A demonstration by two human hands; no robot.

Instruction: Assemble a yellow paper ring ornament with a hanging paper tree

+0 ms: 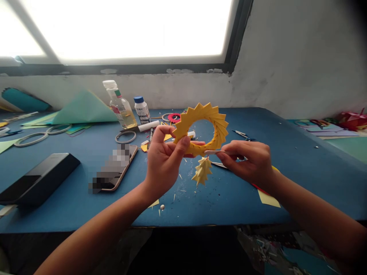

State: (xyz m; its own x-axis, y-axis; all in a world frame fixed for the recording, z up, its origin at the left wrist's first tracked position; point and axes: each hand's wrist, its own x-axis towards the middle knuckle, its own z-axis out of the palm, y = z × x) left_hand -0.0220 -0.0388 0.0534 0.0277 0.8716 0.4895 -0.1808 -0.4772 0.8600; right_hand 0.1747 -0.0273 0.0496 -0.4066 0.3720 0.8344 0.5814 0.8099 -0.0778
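A: Left hand [163,160]?
B: Fingers pinch the yellow ring [202,128], frame centre, above the table [286,152].
A: Right hand [249,160]?
B: Fingers closed on a thin stick [213,152] touching the ring; small star [202,171] below.

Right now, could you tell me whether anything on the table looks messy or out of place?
Yes: small paper scraps lie scattered on the blue table beneath the yellow ring, like trimmings left lying.
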